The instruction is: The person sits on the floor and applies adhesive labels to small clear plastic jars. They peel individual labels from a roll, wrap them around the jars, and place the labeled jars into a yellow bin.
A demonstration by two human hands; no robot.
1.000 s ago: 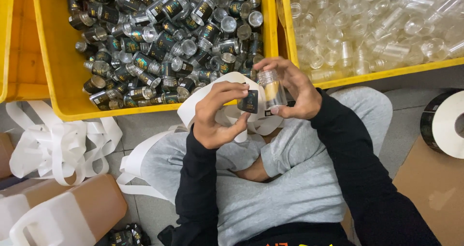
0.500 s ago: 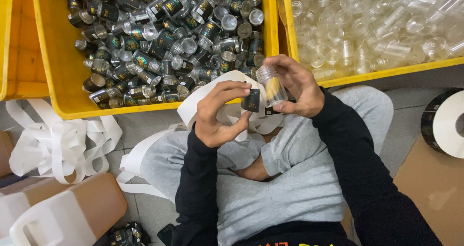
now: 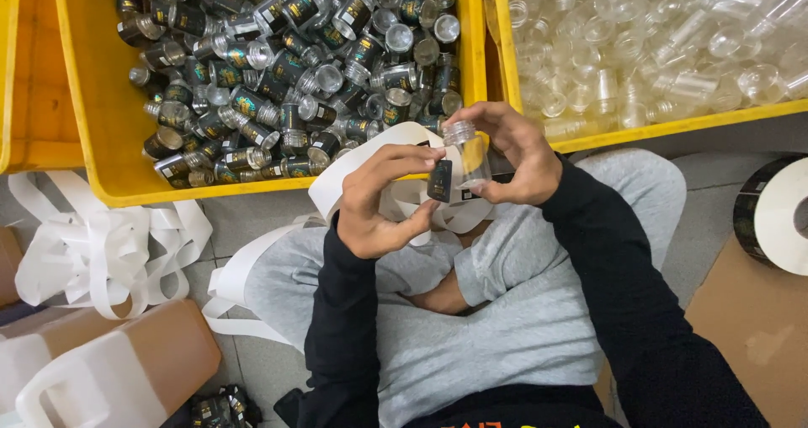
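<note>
The right hand (image 3: 513, 154) held a small clear bottle (image 3: 465, 154) standing upright, and the left hand (image 3: 383, 196), just beside it, pinched a dark label (image 3: 439, 180) against its side.

A small packing workshop is shown — yellow crates (image 3: 101, 116) heaped with labelled bottles (image 3: 286, 58) and clear ones (image 3: 640, 49), label roll (image 3: 778, 217) on the floor.

The grey floor (image 3: 252, 226) carries two yellow bins (image 3: 101, 133) along the frame's top. White paper strips (image 3: 93, 251) lie at left. A label roll (image 3: 778, 213) sits at right.
</note>
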